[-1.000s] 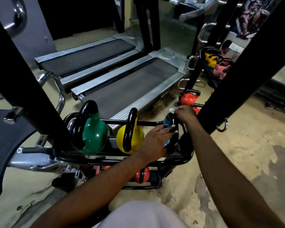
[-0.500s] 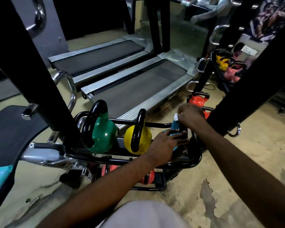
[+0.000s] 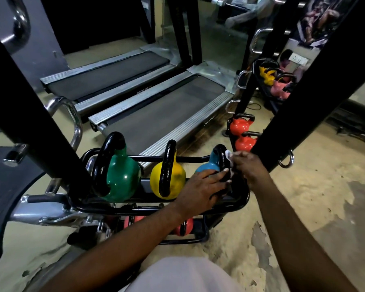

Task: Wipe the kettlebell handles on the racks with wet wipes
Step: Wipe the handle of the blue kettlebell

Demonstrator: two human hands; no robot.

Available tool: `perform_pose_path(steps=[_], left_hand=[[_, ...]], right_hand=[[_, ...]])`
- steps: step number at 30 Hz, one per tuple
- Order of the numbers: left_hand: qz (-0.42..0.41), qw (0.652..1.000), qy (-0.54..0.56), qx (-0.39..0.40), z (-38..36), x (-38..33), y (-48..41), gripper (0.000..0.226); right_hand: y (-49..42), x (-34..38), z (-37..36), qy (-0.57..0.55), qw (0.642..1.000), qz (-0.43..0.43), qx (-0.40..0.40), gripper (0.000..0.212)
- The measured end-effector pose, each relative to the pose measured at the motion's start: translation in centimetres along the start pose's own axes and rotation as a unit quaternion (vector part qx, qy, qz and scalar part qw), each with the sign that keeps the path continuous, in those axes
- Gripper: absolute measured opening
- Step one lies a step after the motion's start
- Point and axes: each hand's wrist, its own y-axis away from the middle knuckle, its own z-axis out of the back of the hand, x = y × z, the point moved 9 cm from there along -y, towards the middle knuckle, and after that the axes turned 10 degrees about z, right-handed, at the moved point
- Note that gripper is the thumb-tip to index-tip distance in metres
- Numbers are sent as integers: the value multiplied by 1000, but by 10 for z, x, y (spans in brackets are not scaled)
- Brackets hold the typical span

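A small blue kettlebell (image 3: 207, 166) sits at the right end of the top tier of a black tubular steel rack (image 3: 241, 200), its glossy black handle (image 3: 220, 157) arching up with the loop edge-on to the camera. The left hand (image 3: 202, 190) lies over the near side of the blue body. Its fingers (image 3: 219, 175) are stretched out close together and fairly straight, with the tips touching the lower part of the handle. The right hand (image 3: 248, 167) comes in from the right. Its fingers are bunched and pinched on a crumpled white wet wipe (image 3: 228, 155), which presses against the right flank of the handle just below the top of the arch. The two hands sit on opposite sides of the handle, nearly touching each other. On the same tier, to the left, stand a round yellow kettlebell (image 3: 175, 182) and then a larger green kettlebell (image 3: 122, 178), both with black handles. Red kettlebells (image 3: 239, 126) rest on another rack beyond a slanted black post (image 3: 303, 91), and two grey treadmill decks (image 3: 162, 114) lie on the floor behind.
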Motion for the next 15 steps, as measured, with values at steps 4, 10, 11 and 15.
perform_pose_path(steps=[4,10,11,15], left_hand=[[-27,999,-36,16,-12,-4,11,34],[-27,999,-42,16,-14,-4,13,40],[-27,998,-50,16,-12,-4,13,42],[-12,999,-28,16,-14,-1,12,42]], right_hand=[[-24,75,-27,406,893,195,19,11],[-23,77,-112,821,493,241,158,33],[-19,74,-113,826,476,251,166,33],[3,83,-94,770,551,286,148,20]])
